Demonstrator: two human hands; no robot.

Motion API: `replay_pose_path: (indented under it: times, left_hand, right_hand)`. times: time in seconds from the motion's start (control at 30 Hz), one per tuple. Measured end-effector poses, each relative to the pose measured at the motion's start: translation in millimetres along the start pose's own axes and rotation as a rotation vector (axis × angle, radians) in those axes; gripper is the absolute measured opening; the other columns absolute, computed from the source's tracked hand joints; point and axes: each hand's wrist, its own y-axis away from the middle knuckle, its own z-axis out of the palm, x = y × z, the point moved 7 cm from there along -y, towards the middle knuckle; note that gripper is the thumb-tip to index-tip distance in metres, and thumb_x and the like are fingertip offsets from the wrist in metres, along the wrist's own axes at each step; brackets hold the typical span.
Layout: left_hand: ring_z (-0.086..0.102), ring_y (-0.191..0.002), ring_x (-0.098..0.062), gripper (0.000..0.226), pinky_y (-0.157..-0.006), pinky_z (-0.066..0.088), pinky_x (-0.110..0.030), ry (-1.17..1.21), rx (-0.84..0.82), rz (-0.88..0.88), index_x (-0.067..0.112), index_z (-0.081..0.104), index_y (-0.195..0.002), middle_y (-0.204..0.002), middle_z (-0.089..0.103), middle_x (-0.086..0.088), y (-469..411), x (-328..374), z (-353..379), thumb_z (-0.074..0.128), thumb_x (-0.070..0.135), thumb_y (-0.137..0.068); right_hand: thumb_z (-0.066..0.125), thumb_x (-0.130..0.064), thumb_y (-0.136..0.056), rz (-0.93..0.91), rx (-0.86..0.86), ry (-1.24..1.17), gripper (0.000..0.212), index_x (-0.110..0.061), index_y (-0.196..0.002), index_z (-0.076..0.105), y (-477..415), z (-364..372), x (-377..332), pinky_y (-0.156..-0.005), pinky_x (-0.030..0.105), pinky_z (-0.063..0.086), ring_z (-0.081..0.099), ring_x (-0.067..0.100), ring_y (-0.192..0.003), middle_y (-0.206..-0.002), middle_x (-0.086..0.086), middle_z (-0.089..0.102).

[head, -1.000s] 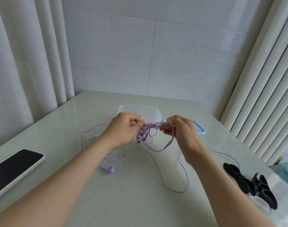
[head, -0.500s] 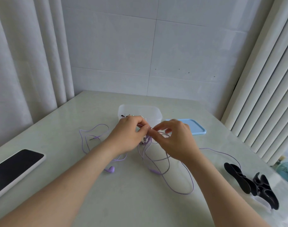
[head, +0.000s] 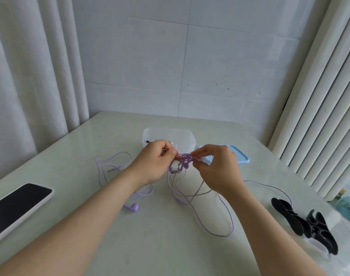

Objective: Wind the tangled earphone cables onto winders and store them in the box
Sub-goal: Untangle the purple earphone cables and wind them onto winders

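The phone (head: 20, 204) lay at the left edge of the bench (head: 170, 246), out of the work. Beside it a loose loop of purple cable (head: 114, 168) and one earbud (head: 133, 207) rested flat. The left hand (head: 154, 164) had its fingers (head: 169, 152) pinched on one side of the knot (head: 183, 161), and the right hand (head: 220, 168) pinched the other. Half a second before, the two hands had been pressed close over it. Now they had drawn apart, stretching the tangle taut above the bench, just in front of the box (head: 170, 130). So the untangling looked unfinished: the blue lid (head: 240, 156) lay off, and the black winders (head: 301, 224) at the far right sat untouched, with no winding begun.
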Motion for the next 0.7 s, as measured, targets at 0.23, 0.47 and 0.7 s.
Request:
replay_pose_path:
  times: [0.23, 0.47, 0.7]
  left_hand:
    - [0.035, -0.041, -0.003, 0.018, -0.048, 0.03, -0.023, 0.104, -0.027, -0.029, 0.009, 0.06, -0.103, -0.047, 0.05, 0.021, -1, -3, -2, 0.046, 0.019, -0.111]
    - [0.055, -0.053, 0.01, 0.015, -0.052, 0.039, -0.006, 0.08, -0.114, 0.063, 0.007, 0.064, -0.102, -0.089, 0.076, 0.016, 7, 11, 2, 0.052, 0.011, -0.109]
    - [0.076, -0.096, -0.019, 0.012, -0.098, 0.058, -0.044, -0.012, 0.029, 0.214, 0.024, 0.075, -0.097, -0.104, 0.078, 0.013, 3, 11, -8, 0.066, 0.02, -0.103]
  right_hand:
    - [0.055, -0.028, -0.078, 0.07, -0.217, -0.239, 0.039, -0.034, -0.114, 0.069, 8, 12, -3, -0.077, 0.041, 0.051, 0.062, 0.018, -0.089, -0.087, 0.004, 0.068]
    - [0.076, -0.058, -0.083, 0.09, -0.152, -0.153, 0.033, -0.025, -0.079, 0.08, 7, 13, 0, -0.072, 0.034, 0.056, 0.072, 0.011, -0.077, -0.075, -0.008, 0.077]
    - [0.069, -0.015, -0.089, 0.235, -0.225, -0.262, 0.011, -0.014, -0.083, 0.079, 8, 19, 7, -0.076, 0.037, 0.058, 0.074, 0.02, -0.076, -0.074, 0.0, 0.078]
